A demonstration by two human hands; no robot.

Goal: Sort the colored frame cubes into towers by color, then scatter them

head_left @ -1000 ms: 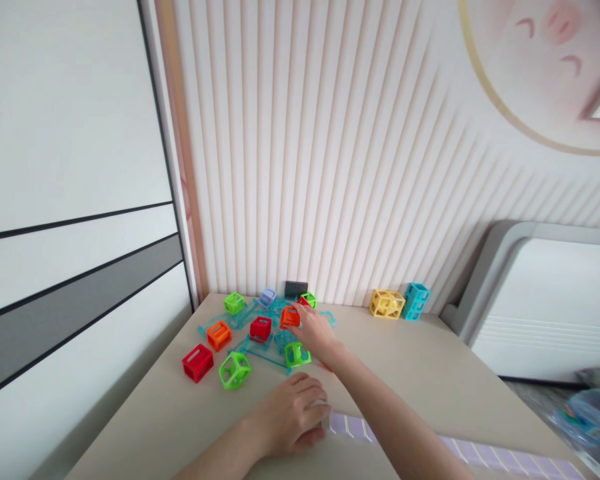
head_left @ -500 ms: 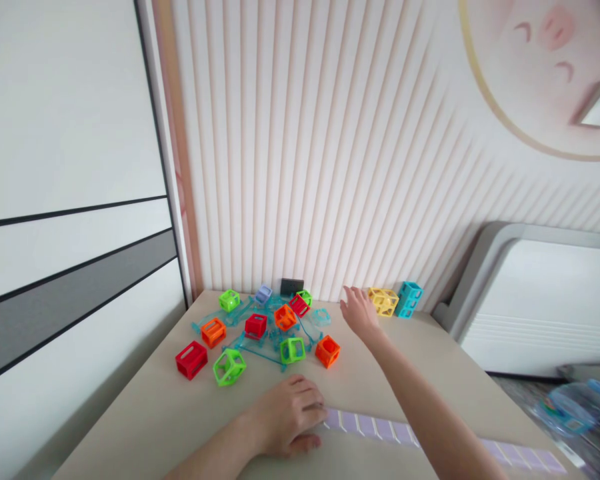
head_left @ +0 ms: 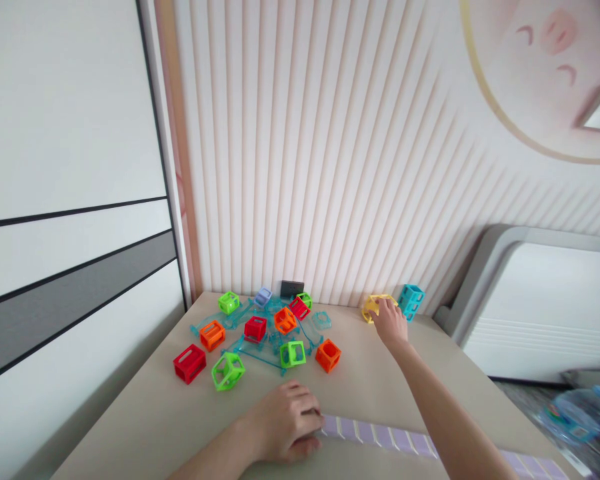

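Note:
My left hand (head_left: 291, 421) rests on the near part of the table, its fingers curled over the left end of a long purple strip (head_left: 360, 431) of flat segments. Out to the right, my right hand (head_left: 391, 321) is at a yellow openwork block (head_left: 373, 308), thumb and fingers apart, its fingers partly covering the block. It appears to touch the block, without a clear grip. Just right of that hand stands a blue openwork block (head_left: 411, 301) upright against the wall. My right forearm hides part of the purple strip.
Left of centre lie several cube frames, among them a red one (head_left: 190, 363), a green one (head_left: 229, 371) and an orange one (head_left: 328, 355). Clear blue pieces (head_left: 260, 357) spread among them. A black box (head_left: 292, 289) is by the wall; a plastic bottle (head_left: 580, 415) is beyond the table's right edge.
My right hand has moved right, from beside the yellow block to over its right part. The yellow block has shifted slightly left. My left hand stays at the strip's end.

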